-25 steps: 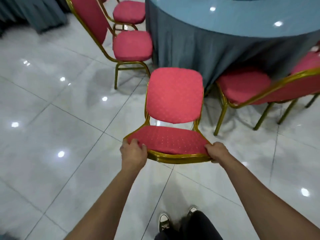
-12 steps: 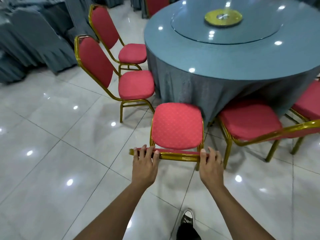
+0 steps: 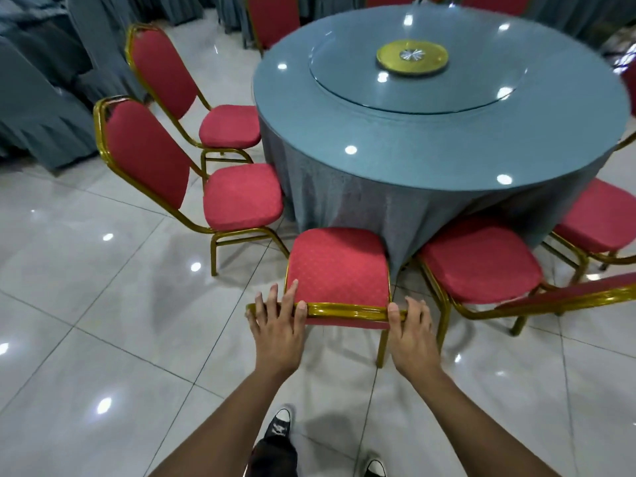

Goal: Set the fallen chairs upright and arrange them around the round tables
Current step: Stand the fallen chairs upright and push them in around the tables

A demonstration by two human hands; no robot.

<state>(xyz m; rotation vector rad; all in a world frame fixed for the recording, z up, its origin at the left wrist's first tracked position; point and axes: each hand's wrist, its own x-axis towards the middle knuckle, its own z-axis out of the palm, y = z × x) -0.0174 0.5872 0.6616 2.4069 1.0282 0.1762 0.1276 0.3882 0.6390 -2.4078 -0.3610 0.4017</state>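
A red-cushioned chair with a gold frame (image 3: 339, 266) stands upright in front of me, its seat edge against the grey-blue cloth of the round table (image 3: 447, 139). I look down on the top rail of its backrest (image 3: 347, 309). My left hand (image 3: 275, 325) rests on the rail's left end with fingers straight and spread. My right hand (image 3: 411, 332) lies over the rail's right end, fingers relaxed. Neither hand grips the rail.
Upright matching chairs flank it: two on the left (image 3: 241, 197) (image 3: 229, 127) and two on the right (image 3: 478, 258) (image 3: 599, 215). A glass turntable (image 3: 413, 94) sits on the table. Grey-covered chairs (image 3: 34, 108) crowd the far left. My shoes (image 3: 280, 425) stand on glossy white tiles.
The chair went from tilted back toward me to upright, closer to the table. Both hands loosened from gripping the backrest's top corners to resting on its top rail.
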